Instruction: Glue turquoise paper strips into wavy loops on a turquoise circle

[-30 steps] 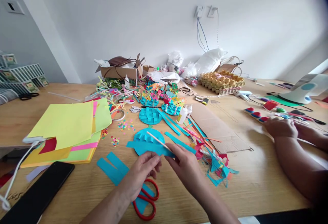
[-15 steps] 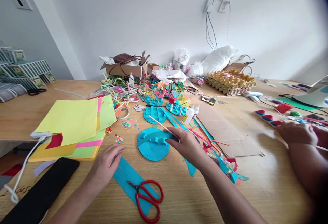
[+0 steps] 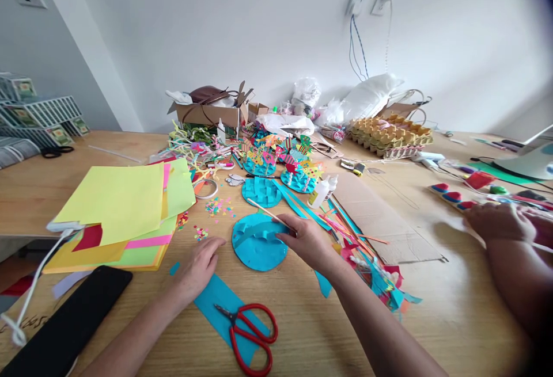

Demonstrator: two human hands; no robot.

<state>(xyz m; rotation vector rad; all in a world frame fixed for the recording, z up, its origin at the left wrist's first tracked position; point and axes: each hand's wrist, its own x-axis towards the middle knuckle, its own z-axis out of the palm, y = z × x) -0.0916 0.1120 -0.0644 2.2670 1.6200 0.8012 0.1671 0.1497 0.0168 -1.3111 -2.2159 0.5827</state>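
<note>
My right hand (image 3: 306, 242) is closed on a thin pale stick (image 3: 264, 209), which points up and left over a round blue paper disc (image 3: 259, 257). A curled, wavy blue strip (image 3: 261, 229) stands across that disc. My left hand (image 3: 199, 270) rests to the disc's left, its fingers stretched out and nothing visible in them. Beneath it runs a flat blue paper strip (image 3: 216, 296), partly hidden by the hand. Red-handled scissors (image 3: 250, 331) lie across the strip's near end. Behind the disc is a second blue disc (image 3: 261, 193) with raised paper loops.
Coloured paper sheets (image 3: 112, 204) and a black phone-like slab (image 3: 73, 319) lie left. Glue bottles (image 3: 319, 194), paper scraps (image 3: 380, 279) and a cardboard sheet (image 3: 375, 216) are right of centre. Another person's hands (image 3: 501, 224) work at far right. Egg cartons (image 3: 389, 135) stand behind.
My left hand has moved slightly right along the blue strip, uncovering a small blue end at its left. The right hand still holds the stick, its tip shifted slightly left and down.
</note>
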